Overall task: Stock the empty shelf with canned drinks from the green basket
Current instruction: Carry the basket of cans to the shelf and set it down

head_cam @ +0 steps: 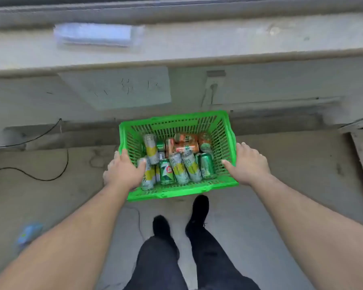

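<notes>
Arms reach forward and down, left hand (124,171) and right hand (248,164) each gripping a side wall of the green slatted plastic basket (177,124), thumbs inside, fingers curled outside. Between the thumbs lie jumbled green, orange and pale yellow-banded drink cans (181,162), below the grey metal shelf (218,45).

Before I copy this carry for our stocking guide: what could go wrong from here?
1. The cans lie loose and jumbled in the green basket; a tilt could send them rolling to one side.
2. The left hand and right hand hold only the side rims, so the loaded plastic may flex or slip.
3. A black cable trails across the floor to the left, and a thinner one runs near the shoes: likely trip hazards.
</notes>
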`<state>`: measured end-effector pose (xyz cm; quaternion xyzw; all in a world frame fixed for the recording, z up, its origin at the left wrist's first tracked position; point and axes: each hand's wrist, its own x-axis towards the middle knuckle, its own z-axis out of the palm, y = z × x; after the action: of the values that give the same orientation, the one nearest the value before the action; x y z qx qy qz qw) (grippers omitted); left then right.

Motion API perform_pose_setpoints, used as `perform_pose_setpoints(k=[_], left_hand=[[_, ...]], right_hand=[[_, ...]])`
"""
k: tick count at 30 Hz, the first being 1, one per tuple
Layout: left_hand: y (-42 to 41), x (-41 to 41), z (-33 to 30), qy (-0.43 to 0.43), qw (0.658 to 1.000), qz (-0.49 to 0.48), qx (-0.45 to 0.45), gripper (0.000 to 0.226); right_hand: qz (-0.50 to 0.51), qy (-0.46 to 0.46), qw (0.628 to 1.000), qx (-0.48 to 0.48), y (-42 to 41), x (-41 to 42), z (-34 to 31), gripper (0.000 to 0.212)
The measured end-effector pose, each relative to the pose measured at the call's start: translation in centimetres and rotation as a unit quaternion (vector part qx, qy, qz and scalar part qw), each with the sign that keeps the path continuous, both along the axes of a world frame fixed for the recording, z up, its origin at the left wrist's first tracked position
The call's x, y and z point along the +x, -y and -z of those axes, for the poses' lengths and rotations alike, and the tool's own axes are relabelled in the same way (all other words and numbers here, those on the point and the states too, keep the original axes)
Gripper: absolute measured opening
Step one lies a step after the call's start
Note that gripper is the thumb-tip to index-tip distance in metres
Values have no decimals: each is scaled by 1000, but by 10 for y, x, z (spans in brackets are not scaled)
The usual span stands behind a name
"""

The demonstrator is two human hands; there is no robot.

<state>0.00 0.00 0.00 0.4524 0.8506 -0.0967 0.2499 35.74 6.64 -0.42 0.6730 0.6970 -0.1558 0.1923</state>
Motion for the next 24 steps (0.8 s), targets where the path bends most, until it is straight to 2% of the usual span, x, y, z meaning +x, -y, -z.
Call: perform_pose_setpoints(k=[6,11,13,15,17,20,24], left_hand=[[-21,-12,50,-20,998,-42,-41,93],[-37,-38,100,-40,992,-97,-74,98],[-40,-46,114,-43,989,-121,-74,81],[-41,-51,124,-33,989,-130,-65,55],[-42,-52,128,-7,987,-149,-51,45],[-42,-51,125,9,986,-161,-39,40],[-42,-54,112,3,992,-123,-26,35]], right_hand=[[48,-35,997,-51,-35,-1,51,93],[144,-85,983,-81,-63,-10,91,95],[196,-96,974,-58,-68,-12,102,84],[241,-89,965,-40,-73,-10,112,56],[278,-74,956,-56,-77,-5,117,40],[300,-85,947,-74,-81,1,122,39],[315,-110,940,-64,-74,10,123,38]])
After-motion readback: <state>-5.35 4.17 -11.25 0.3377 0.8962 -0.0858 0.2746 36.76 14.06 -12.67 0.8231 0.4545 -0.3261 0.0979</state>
